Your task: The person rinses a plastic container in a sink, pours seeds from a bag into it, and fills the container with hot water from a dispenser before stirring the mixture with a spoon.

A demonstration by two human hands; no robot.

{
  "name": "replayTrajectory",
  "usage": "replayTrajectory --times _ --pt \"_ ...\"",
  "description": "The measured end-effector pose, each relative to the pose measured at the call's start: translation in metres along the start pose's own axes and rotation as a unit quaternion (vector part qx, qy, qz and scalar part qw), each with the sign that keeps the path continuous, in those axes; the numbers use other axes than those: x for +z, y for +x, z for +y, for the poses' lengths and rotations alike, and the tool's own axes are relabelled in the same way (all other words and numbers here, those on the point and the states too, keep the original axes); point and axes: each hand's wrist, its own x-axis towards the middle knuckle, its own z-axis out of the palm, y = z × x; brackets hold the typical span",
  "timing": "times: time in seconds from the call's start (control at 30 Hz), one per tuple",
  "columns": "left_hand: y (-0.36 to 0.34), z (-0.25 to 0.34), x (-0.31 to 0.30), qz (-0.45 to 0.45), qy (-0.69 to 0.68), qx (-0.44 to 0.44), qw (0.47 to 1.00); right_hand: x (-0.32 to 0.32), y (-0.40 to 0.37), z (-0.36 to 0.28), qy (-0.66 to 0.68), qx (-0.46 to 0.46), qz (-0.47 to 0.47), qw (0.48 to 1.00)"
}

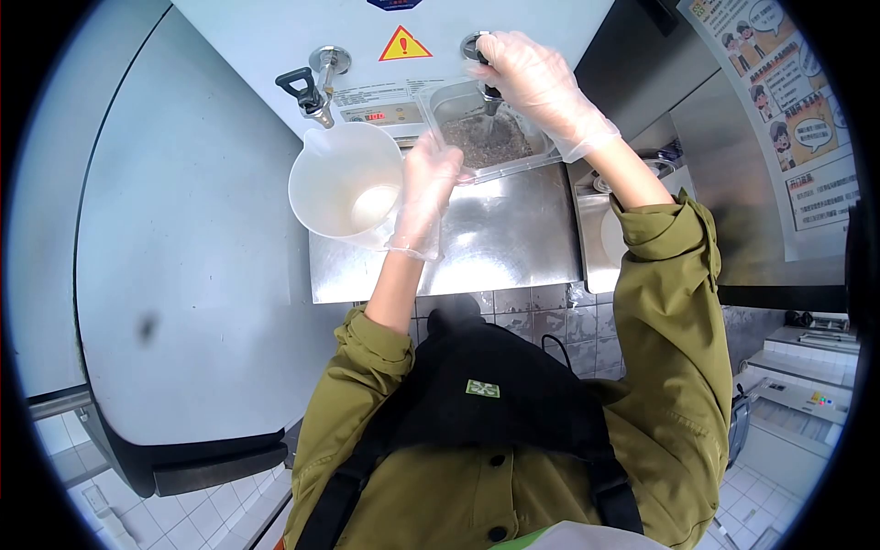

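Observation:
My left hand (429,174), in a clear glove, is closed on the left edge of a clear plastic container (543,163). Inside the container lies a grey-brown, speckled, wet-looking mass (490,142). The container sits under the spout of the right tap (492,94) on a white dispenser. My right hand (541,87), also gloved, is wrapped round that tap's black handle. Whether liquid is flowing is hard to make out. Just left of my left hand stands a translucent white jug (344,183), below the left tap (314,96); its handle side is partly hidden by my wrist.
A steel counter (513,238) runs below the dispenser (394,18), which bears a yellow warning sticker (404,44) and a red digital display (375,116). A grey cabinet (202,229) closes off the left side. Round items (660,165) and a printed poster (779,110) are at right.

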Motion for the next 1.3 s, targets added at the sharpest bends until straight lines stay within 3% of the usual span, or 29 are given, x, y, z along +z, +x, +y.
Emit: replayTrajectory --times 0.8,1.0,1.1,1.2,1.3 --pt "-0.002 0.001 0.001 0.007 -0.004 -0.007 1.000 0.003 0.002 0.009 -0.008 -0.010 -0.009 1.000" --pt "-0.005 -0.009 -0.003 -0.002 0.009 -0.003 1.000 -0.002 0.007 0.011 -0.085 0.029 -0.024 0.996" --pt "-0.010 -0.014 -0.005 -0.017 0.015 -0.004 1.000 -0.037 0.002 -0.012 -0.015 0.150 -0.028 0.988" --pt "-0.019 -0.022 -0.006 -0.020 0.006 -0.016 1.000 -0.042 -0.044 -0.015 0.089 0.176 0.150 0.969" --pt "-0.038 -0.017 -0.003 -0.035 0.023 -0.048 0.998 -0.048 -0.111 -0.038 0.159 0.287 0.178 0.928"
